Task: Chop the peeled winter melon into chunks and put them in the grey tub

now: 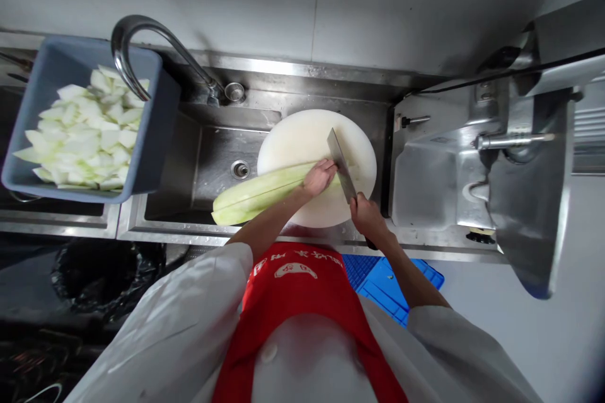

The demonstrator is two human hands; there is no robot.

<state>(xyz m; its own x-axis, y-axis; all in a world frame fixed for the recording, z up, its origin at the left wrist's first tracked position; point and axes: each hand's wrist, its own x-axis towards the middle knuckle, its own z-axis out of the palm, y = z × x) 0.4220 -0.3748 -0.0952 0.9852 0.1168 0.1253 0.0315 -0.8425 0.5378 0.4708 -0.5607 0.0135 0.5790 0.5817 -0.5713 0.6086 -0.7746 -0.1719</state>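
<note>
A round white cutting board rests across the sink. Long, peeled pale-green gourd lies on it, with a lengthwise line along it and its left end overhanging the board. My left hand is closed over the gourd near its right end, fingertips close to the blade. The handle of a cleaver is gripped in my right hand. The blade stands on edge at the gourd's right end, its tip pointing away from me. Small pale bits, hard to make out, lie to the right of the blade.
At left, a grey-blue bin holds many cut pale-green pieces. A curved faucet reaches over it. A metal slicing machine stands at right. Below are a blue crate and a black bag.
</note>
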